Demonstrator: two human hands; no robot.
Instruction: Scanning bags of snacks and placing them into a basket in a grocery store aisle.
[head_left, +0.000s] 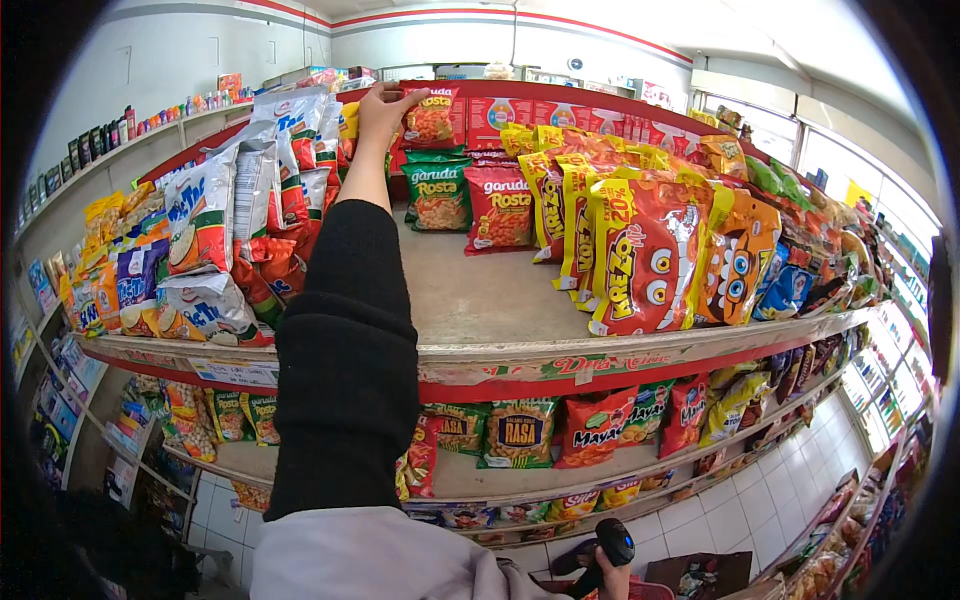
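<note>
My left hand is stretched out to the back of the top shelf and grips a red Garuda Rosta snack bag by its upper left edge. Below that bag, a green Garuda Rosta bag stands beside another red one on the shelf board. Low in the picture, my right hand holds a dark handheld scanner with a small blue light. The scanner hides part of that hand's fingers.
White Tic Tac bags are stacked left of my arm. Krezzo bags stand in rows to the right. The shelf's front edge crosses beneath my forearm. Lower shelves hold peanut bags. A cardboard box sits at lower right.
</note>
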